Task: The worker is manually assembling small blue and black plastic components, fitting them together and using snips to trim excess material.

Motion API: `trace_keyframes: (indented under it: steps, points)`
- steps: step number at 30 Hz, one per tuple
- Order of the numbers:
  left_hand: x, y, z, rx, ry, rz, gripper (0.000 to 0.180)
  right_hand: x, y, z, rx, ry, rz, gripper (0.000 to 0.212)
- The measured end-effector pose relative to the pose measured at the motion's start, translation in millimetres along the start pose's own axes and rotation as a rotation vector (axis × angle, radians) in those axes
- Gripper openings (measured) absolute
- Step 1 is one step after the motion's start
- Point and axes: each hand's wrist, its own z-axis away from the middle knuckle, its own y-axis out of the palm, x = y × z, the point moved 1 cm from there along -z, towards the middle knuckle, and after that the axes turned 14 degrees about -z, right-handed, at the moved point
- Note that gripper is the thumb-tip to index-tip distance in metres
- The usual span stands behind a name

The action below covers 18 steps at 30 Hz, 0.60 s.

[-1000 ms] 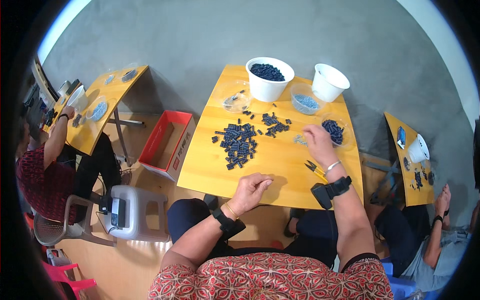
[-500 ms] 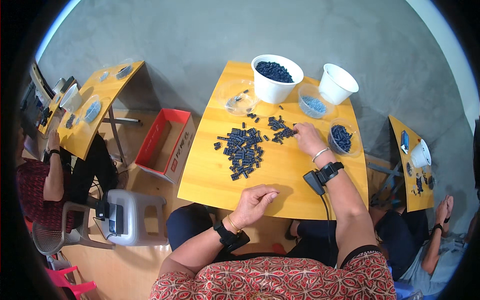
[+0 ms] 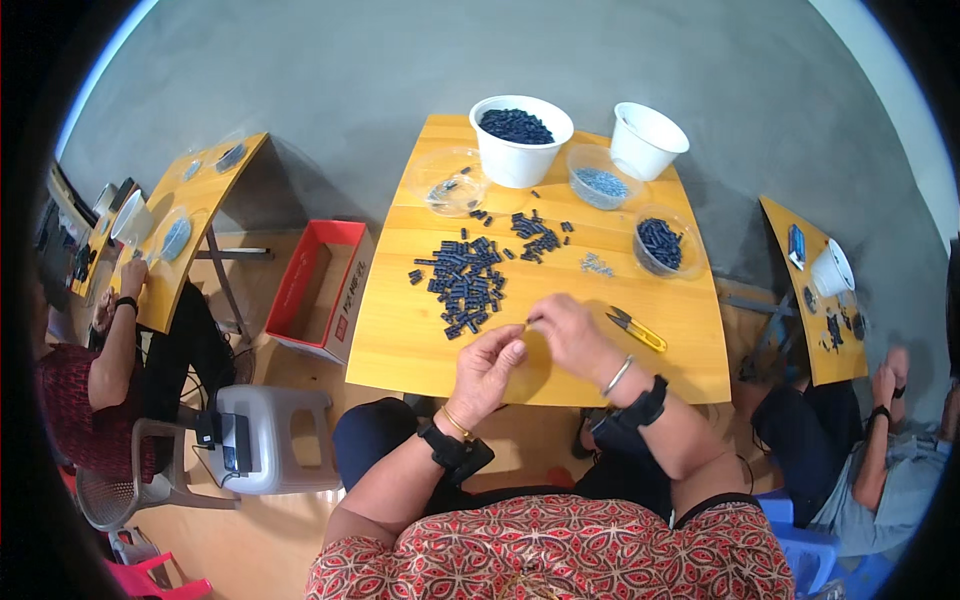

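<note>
Over the near part of the tabletop, we see the left hand and the right hand almost meeting at the fingertips. Their fingers are drawn in, but we cannot tell how far either grip is closed or what, if anything, it has hold of. The loose black pieces lie heaped beyond the left hand; small grey pieces lie beyond the right. We judge that a slack pinch could let a tiny part slip, and a wide swing of the right hand could knock the yellow-handled snips nearby.
</note>
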Motion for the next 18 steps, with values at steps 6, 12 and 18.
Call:
trace_keyframes:
  steps: [6,12,18]
  points:
    - [-7,7,-2,-0.023,-0.021,-0.029,0.014,31,13,27,-0.018,-0.035,-0.062,0.011]
    - [2,1,6,0.001,-0.007,-0.022,0.01,12,-23,17,0.046,0.112,0.195,0.016]
    - [-7,3,4,0.05,-0.04,0.01,0.011,-87,-76,5,-0.17,0.302,0.383,0.026]
